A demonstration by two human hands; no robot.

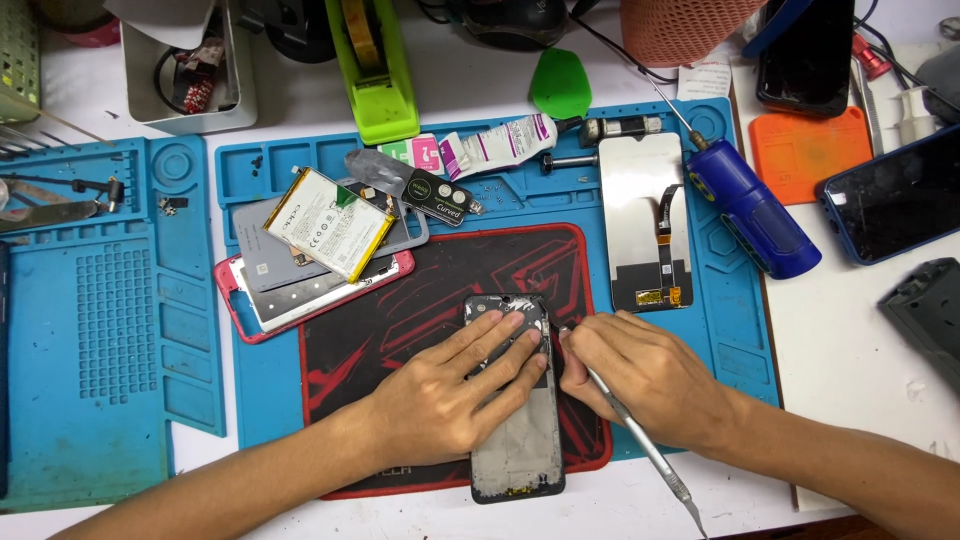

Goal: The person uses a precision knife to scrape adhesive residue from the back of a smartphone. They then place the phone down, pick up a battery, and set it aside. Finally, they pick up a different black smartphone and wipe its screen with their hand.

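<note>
Step in hand: scraping or prying along the right edge of the stripped black phone frame [517, 440], judging by where the tool tip sits.
Phone frame: lies lengthwise on the black and red mat [420, 290], near the front edge of the surface, its grey inner face up.
Left hand [450, 395]: spread flat on the frame's upper half, fingers pressing it down, grasping nothing.
Right hand [650, 375]: closed around the thin metal spudger [640, 445], tip at the frame's upper right edge, handle trailing toward the person.
Next move calls for: steady downward pressure from the left hand and a shallow, controlled tool angle, I judge.
White battery with yellow border [328, 222]: printed label face up, resting on the grey and pink phone shells [290, 285], left of the mat.
White tube with purple print [497, 140]: lying on the blue silicone work mat [740, 340], above the black and red mat.
Small green and pink sachet [424, 152]: just beside the tube's left end.
Dark oval label strip [438, 196]: lying below the tube.
</note>
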